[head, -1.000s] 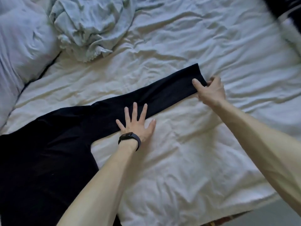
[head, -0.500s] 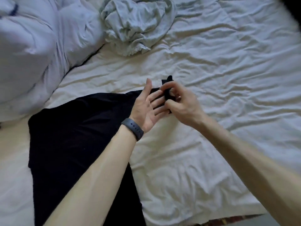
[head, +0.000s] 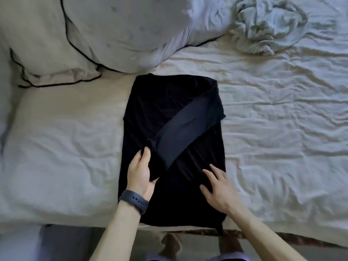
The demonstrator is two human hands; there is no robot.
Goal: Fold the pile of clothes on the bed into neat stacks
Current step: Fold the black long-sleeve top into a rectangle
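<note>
Bed edge, nearest: left hand pinched the sleeve crossing a half-folded black shirt, right hand lay flat and released on it; beyond, a crumpled garment remained unfolded.

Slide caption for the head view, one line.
Left hand grips the sleeve folded across a black shirt; right hand rests on it.

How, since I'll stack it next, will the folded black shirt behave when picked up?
Probably floppy: on the black shirt, the sleeve drapes limply from the left hand. Likely light; the fabric looks thin. Its loose fold may slide open.
</note>
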